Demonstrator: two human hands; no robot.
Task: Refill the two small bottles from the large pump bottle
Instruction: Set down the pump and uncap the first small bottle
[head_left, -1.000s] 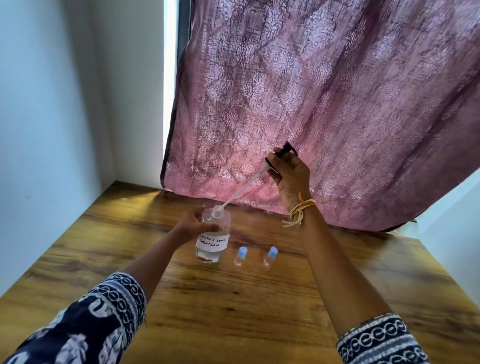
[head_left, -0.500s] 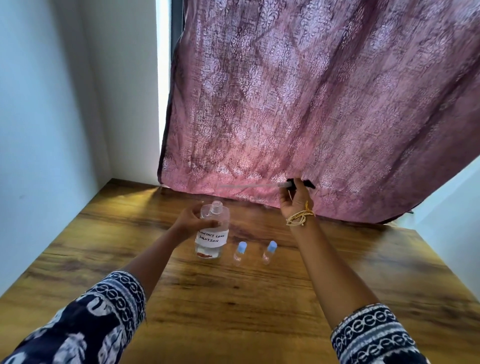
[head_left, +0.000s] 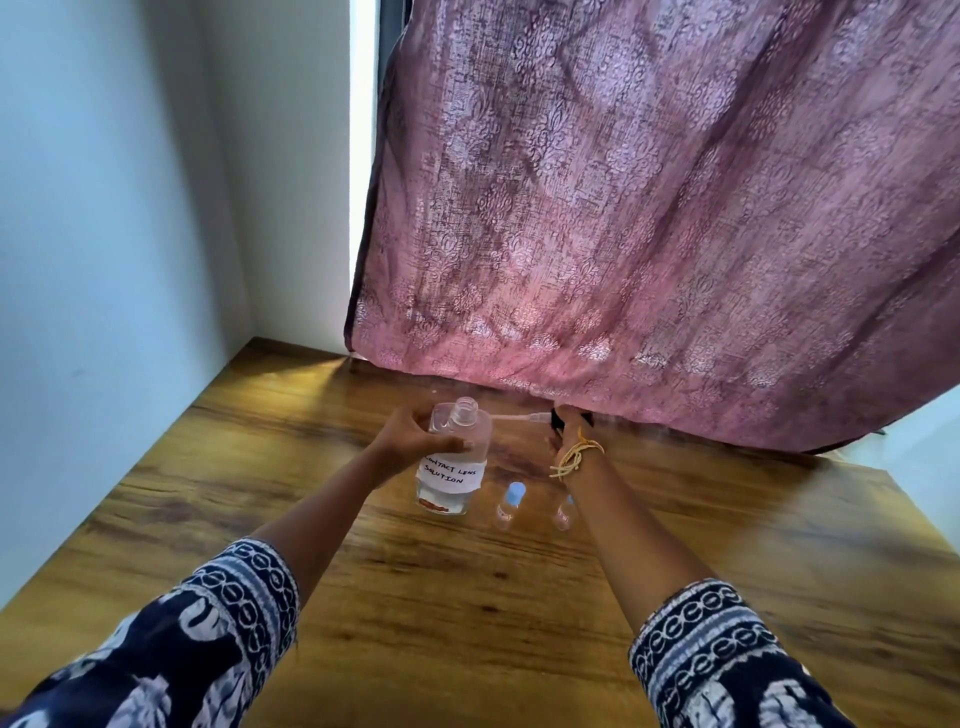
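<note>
A wooden table (head_left: 467, 623) carries everything. On it stand the large clear bottle (head_left: 453, 467) (neck uncapped, handwritten label) and just beside it two small blue-capped bottles (head_left: 510, 503).

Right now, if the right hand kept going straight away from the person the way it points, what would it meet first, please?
Most likely the pink curtain: the right hand, holding the pump, points toward its hem at the far edge of the table. Depth is unclear, so the gap cannot be judged.

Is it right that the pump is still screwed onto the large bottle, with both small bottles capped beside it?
Not quite. The head view shows the pump off the large bottle, whose neck is open; the right hand holds the pump beside it. Both small bottles are capped.
</note>
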